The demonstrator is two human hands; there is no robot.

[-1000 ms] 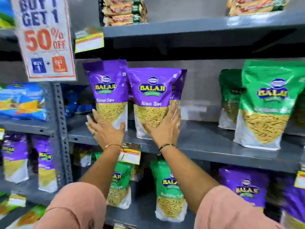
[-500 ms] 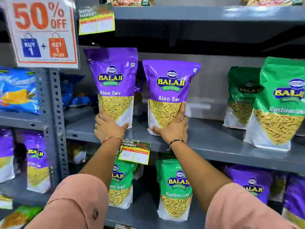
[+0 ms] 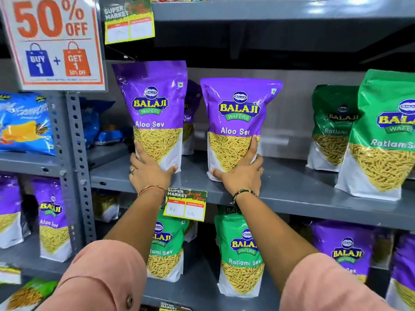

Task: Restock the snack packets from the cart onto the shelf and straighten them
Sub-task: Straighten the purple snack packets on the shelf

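Observation:
Two purple Aloo Sev packets stand upright side by side on the grey middle shelf. My left hand grips the bottom of the left packet, thumb across its base. My right hand grips the bottom of the right packet, fingers up its right edge. A third purple packet stands behind them, mostly hidden. The cart is out of view.
Green Ratlami Sev packets stand at the right of the same shelf. More green and purple packets fill the shelf below. A 50% off sign hangs at upper left, blue packets beyond the upright post. A price tag hangs between my wrists.
My hands went from flat against the packet fronts to gripping their bases. The two packets now stand a little further apart and upright.

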